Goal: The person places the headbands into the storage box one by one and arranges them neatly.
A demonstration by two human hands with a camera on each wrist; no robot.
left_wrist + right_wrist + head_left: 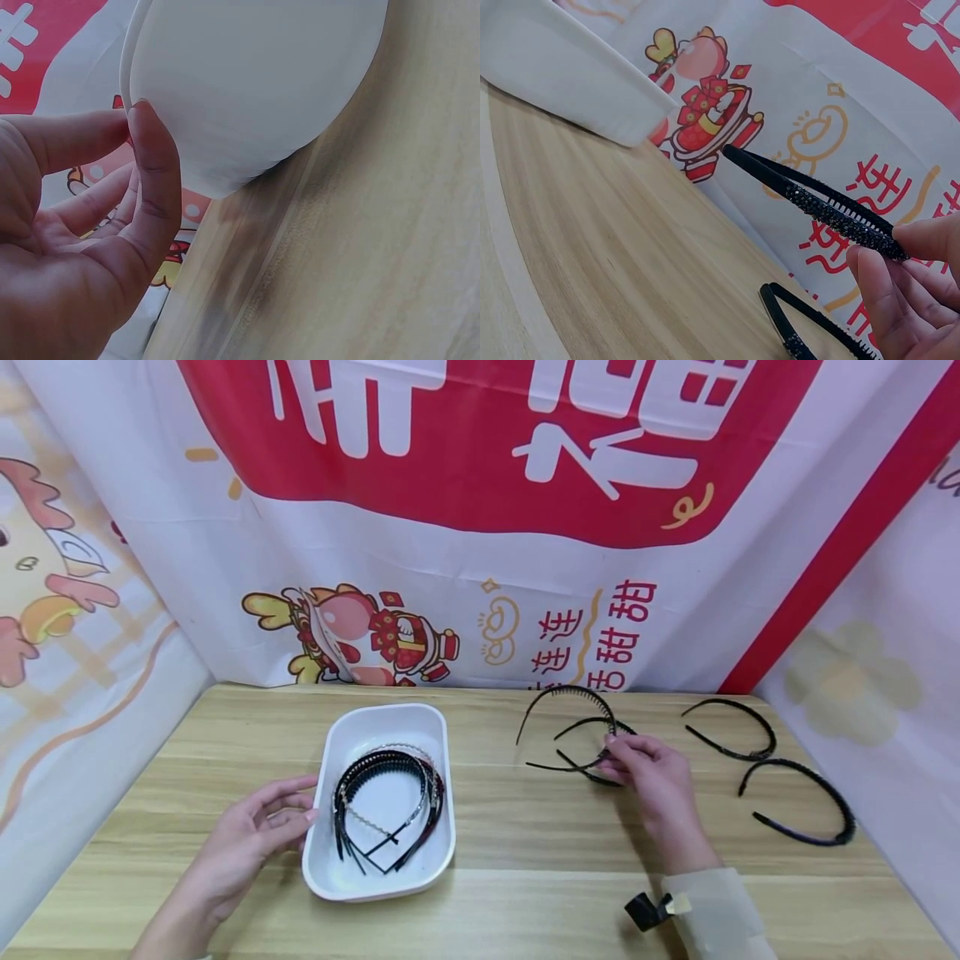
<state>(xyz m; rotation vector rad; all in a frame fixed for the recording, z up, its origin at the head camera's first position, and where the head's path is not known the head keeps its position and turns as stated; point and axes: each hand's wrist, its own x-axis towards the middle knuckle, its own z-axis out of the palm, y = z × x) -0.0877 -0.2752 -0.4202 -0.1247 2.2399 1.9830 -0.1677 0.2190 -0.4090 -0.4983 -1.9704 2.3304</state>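
Black, apparently plastic, the headband (821,214) in the right hand (647,768) looks light and stiff with a little spring, so spreading the ends too far could snap it. Its studded outer face should give fingers some grip, while the smooth ends may slip; the best hold is probably on the curve, clear of the inner teeth.

Right thumb and fingers pinch the band there, nearly closed on its thin edge, its free ends aimed toward the left-hand side. Another headband (780,319) lies on the table (525,877) just below that hand, and two more, one farther (771,735) and one nearer (849,822), lie off to its right.

Left thumb and forefinger pinch the near-side rim of a white tray (378,894), the other fingers loosely bent. That tray stands between the hands, just beside the left, holding several overlapping headbands (390,756).
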